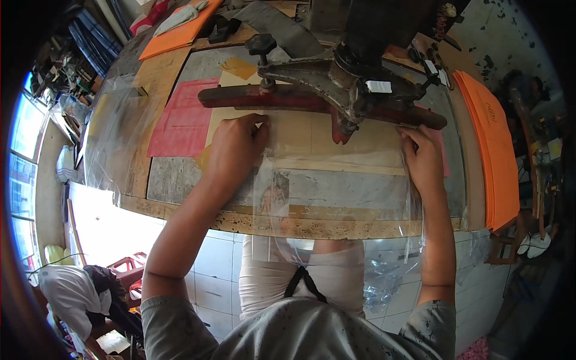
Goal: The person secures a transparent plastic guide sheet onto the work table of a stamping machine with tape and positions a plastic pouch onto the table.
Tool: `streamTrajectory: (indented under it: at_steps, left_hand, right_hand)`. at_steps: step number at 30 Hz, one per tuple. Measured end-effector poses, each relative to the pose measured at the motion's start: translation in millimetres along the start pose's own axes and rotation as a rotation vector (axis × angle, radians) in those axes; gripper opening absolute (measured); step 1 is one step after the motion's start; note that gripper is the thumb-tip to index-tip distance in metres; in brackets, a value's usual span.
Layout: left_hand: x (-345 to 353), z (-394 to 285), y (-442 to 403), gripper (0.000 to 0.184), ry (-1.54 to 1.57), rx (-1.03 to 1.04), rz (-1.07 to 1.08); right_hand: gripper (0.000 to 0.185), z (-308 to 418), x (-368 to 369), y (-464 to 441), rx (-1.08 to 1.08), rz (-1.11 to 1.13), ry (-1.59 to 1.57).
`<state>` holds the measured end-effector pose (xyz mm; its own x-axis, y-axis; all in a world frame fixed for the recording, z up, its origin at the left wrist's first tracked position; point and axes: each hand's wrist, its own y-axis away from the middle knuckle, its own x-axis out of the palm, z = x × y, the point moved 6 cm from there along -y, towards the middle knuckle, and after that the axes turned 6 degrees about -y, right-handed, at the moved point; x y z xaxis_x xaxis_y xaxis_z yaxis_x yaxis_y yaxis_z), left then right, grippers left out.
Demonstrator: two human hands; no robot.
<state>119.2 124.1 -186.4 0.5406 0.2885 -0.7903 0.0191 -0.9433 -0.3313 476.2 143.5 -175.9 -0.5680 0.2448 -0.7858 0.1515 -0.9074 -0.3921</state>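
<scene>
A clear plastic sheet (348, 204) lies over the grey worktop and hangs down past its front edge. My left hand (239, 144) is closed in a pinch on the sheet's left side. On the right side, my right hand (421, 150) pinches the same sheet, fingers bent together. Just beyond both hands stands a dark metal machine (312, 81) with a long red-brown bar (294, 101) across it. The sheet's far edge is at or under the bar; the exact contact is hidden. Beneath lie tan paper (336, 135) and a pink sheet (180, 120).
Orange stacks lie at the right edge (492, 150) and back left (180, 30). More clear plastic (117, 138) drapes over the table's left side. A person (78, 294) bends down at lower left, near a red crate (129, 264). Tools lie behind the machine.
</scene>
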Motion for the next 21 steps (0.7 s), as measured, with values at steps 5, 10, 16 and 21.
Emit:
streamTrajectory:
  at_steps: [5,10,16,21]
  left_hand:
    - [1.6,3.1,4.3,0.022,-0.011,-0.026,0.002]
    - [1.3,1.3,3.0,0.021,-0.017,-0.033,0.005]
    - [0.5,-1.8,-0.9,0.021,0.016,-0.045,0.044]
    - [-6.1,-11.8,-0.1,0.022,-0.005,-0.023,0.088]
  right_hand:
    - [0.022,-1.1,1.6,3.5,0.067,0.028,-0.015]
    - [0.021,-3.8,0.1,3.9,0.016,-0.001,-0.041]
    - [0.020,-5.3,-2.3,2.3,-0.042,-0.050,-0.058]
    - [0.018,-7.7,-1.0,2.0,-0.020,-0.046,-0.058]
